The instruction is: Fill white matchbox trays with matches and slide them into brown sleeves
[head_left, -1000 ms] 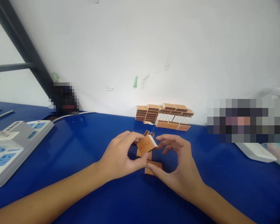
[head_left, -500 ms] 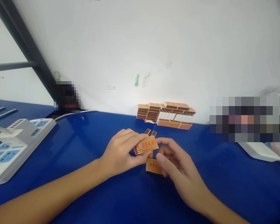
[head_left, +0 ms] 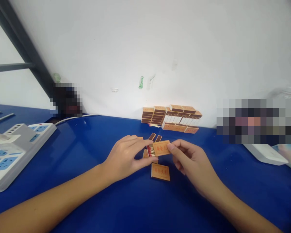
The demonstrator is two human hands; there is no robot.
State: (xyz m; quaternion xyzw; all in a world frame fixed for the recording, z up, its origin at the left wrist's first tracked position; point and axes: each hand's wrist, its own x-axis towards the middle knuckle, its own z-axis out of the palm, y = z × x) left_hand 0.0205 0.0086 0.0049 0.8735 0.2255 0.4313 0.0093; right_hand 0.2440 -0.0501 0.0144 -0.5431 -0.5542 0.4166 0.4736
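Observation:
Between both hands is a matchbox [head_left: 161,148], its tray partly pulled out so red-tipped matches [head_left: 151,151] show at the left end. My left hand [head_left: 126,157] pinches the tray end between thumb and fingers. My right hand [head_left: 190,157] grips the sleeve's right end, thumb on the printed face. Just below, another matchbox [head_left: 160,171] lies flat on the blue table [head_left: 106,204]. Behind the held box, more matchboxes [head_left: 158,138] lie on the table, partly hidden by it and my left hand.
Against the white wall, several matchboxes [head_left: 153,115] stand stacked, with a few loose matches [head_left: 155,125] in front. A large power strip [head_left: 21,155] with a plugged-in adapter lies at left, its white cable [head_left: 72,119] running back. Blurred-out items [head_left: 253,121] stand at right.
My right hand has closed onto the right end of the matchbox, which has moved slightly right and shows more of its matches. The lower matchbox is now uncovered.

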